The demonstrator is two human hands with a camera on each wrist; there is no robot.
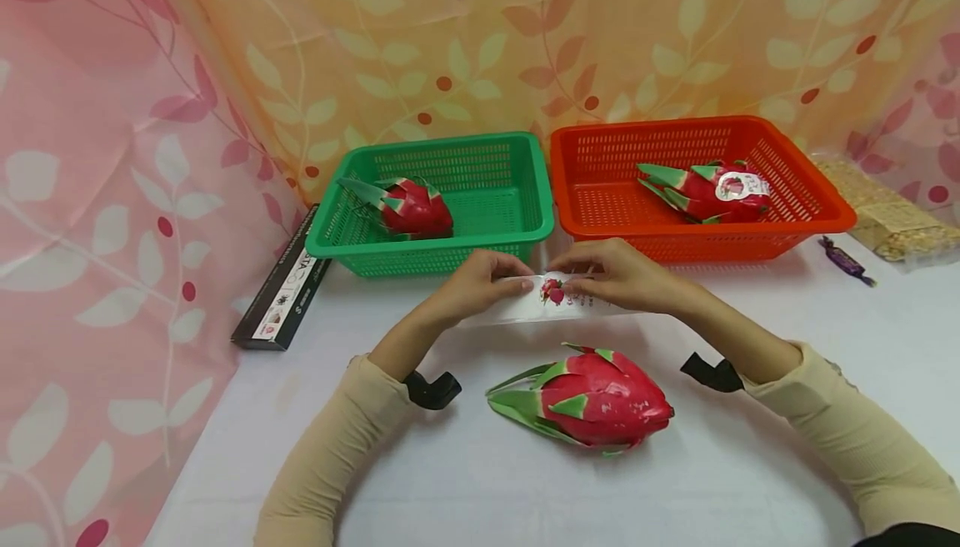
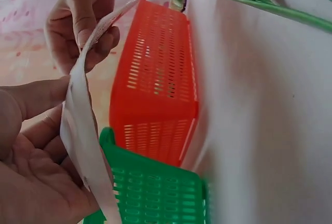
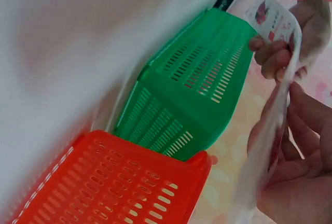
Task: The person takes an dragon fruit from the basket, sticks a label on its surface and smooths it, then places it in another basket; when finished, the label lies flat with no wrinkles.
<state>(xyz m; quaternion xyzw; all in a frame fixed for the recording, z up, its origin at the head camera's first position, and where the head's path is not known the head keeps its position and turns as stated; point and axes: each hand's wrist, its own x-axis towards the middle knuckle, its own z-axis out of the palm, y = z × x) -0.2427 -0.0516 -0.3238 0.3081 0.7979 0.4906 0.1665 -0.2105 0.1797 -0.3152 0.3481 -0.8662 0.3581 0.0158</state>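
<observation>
Both hands pinch a white strip of stickers (image 1: 517, 310) printed with dragon fruit pictures, held above the table. My left hand (image 1: 480, 287) grips it on the left, thumb on the near face. My right hand (image 1: 618, 278) pinches it a little to the right. In the left wrist view the strip (image 2: 83, 125) bends between the hands; in the right wrist view its printed end (image 3: 272, 21) curls. On the table just below lies a dragon fruit (image 1: 607, 401), its green tip pointing left, with no sticker visible on it.
A green basket (image 1: 435, 259) holds one dragon fruit (image 1: 416, 209). Beside it, a red basket (image 1: 705, 240) holds another (image 1: 701, 195) bearing a white sticker (image 1: 742, 186). A black box (image 1: 288, 288) lies left; a purple-wrapped candy (image 1: 846, 262) and a bag of flakes (image 1: 892, 218) lie right.
</observation>
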